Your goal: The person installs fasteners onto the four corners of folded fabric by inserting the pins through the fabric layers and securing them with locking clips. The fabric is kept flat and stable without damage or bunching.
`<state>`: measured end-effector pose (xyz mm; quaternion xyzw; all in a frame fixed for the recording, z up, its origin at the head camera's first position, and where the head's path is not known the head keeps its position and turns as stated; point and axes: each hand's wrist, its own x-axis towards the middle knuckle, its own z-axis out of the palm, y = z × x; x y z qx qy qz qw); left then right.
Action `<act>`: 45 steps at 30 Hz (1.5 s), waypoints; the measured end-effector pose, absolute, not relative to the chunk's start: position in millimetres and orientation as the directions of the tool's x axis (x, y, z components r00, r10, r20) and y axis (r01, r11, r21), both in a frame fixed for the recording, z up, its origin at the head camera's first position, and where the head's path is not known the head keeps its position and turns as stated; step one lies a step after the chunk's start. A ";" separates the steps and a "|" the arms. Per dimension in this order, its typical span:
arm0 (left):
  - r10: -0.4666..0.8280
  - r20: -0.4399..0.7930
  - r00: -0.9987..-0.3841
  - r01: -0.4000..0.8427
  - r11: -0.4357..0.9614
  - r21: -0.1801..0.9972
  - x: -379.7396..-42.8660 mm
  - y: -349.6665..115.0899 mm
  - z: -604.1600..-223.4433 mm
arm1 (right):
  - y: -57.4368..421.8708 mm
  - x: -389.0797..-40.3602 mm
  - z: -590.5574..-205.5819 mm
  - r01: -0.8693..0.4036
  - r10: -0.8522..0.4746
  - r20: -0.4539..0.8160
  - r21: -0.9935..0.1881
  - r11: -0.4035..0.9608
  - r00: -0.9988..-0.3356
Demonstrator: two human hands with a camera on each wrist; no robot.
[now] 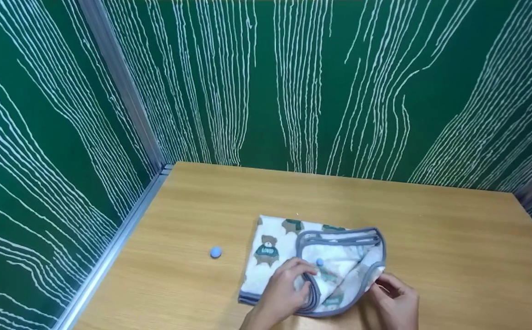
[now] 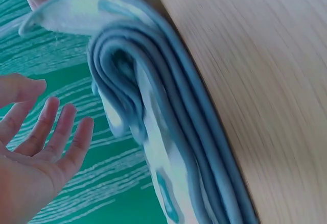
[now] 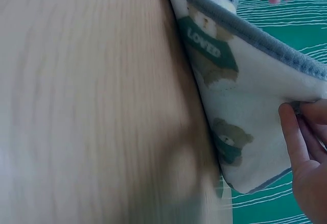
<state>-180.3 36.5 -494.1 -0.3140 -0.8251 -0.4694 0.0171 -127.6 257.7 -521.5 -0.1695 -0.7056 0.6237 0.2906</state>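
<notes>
A folded baby blanket (image 1: 266, 270), white with brown bears in green shirts and bound in grey-blue, lies on the table. Its right part is turned up and over, so layered edges stack in a curl, seen clearly in the left wrist view as a rolled fold (image 2: 168, 91). My right hand (image 1: 396, 298) pinches the blanket's lifted edge between thumb and fingers at the right. Over the fold hovers my left hand (image 1: 284, 288); its fingers are spread and loosely bent, apart from the cloth in the left wrist view. A small blue ball (image 1: 320, 262) shows on the blanket beside the left fingertips.
Another blue ball (image 1: 216, 252) sits on the wooden table (image 1: 192, 206) left of the blanket. Green panels (image 1: 266, 91) with white wavy lines stand along the back and sides. A metal rail (image 1: 105, 256) runs along the left table edge.
</notes>
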 end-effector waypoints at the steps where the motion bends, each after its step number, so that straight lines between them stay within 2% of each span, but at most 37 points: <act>1: 0.489 0.314 -0.814 0.522 0.378 0.764 -181.9 33.7 -494.3 | 257.6 -127.8 -521.3 -0.113 0.601 0.191 -0.980 0.166 -0.776; 5: 0.445 0.305 -0.842 0.498 0.423 0.757 -187.0 25.1 -495.1 | 258.0 -128.7 -522.0 -0.067 0.612 0.178 -0.977 0.201 -0.770; 12: 0.394 0.383 -0.835 0.545 0.498 0.675 -193.6 12.4 -496.6 | 258.5 -128.1 -523.8 -0.092 0.606 0.204 -0.973 0.211 -0.769; 26: 0.278 0.276 -0.920 0.390 0.597 0.701 -216.5 -22.1 -502.4 | 255.7 -127.9 -524.7 -0.046 0.609 0.188 -0.970 0.240 -0.771; 34: 0.217 0.279 -0.935 0.353 0.634 0.688 -223.0 -40.0 -509.4 | 255.0 -128.9 -523.0 -0.005 0.595 0.145 -0.973 0.232 -0.791; 42: 0.171 0.270 -0.948 0.313 0.671 0.672 -229.9 -53.8 -513.7 | 256.9 -127.3 -525.3 -0.167 0.587 0.259 -0.964 0.208 -0.767; 45: 0.153 0.270 -0.951 0.297 0.693 0.657 -232.0 -62.2 -518.2 | 256.9 -127.8 -525.4 -0.138 0.585 0.254 -0.962 0.236 -0.770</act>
